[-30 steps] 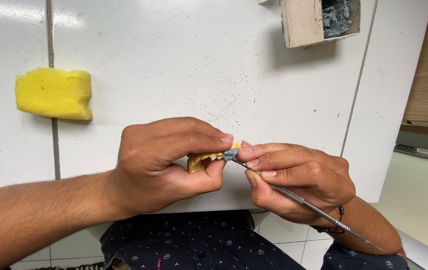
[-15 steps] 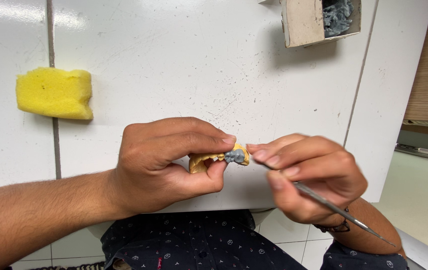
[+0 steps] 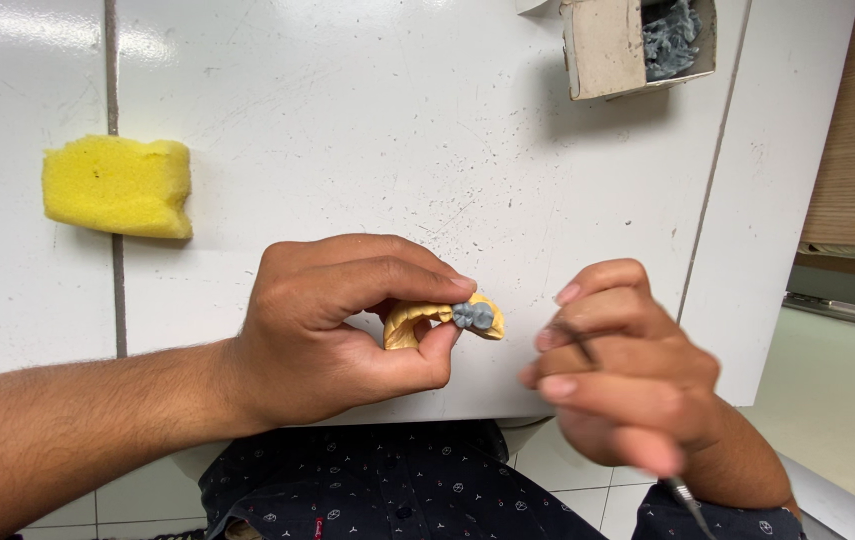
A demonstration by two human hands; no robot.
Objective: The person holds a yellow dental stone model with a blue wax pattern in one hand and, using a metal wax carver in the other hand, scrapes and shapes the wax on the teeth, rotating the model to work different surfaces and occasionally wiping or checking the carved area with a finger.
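Note:
My left hand pinches a small yellow dental cast between thumb and fingers, just above the white tiled worktop. A grey wax tooth sits on the cast's right end. My right hand is a short way to the right of the cast, apart from it and blurred. It grips a thin metal carving tool, whose handle sticks out below the hand. The tool's tip is hidden among the fingers.
A yellow sponge lies on the worktop at the left. A small open cardboard box with grey wax lumps stands at the top right. The worktop's right edge drops to a pale floor. My lap in dark patterned cloth is below.
My right hand has pulled the tool away from the grey tooth, moving right and down. The left hand has kept the cast nearly still.

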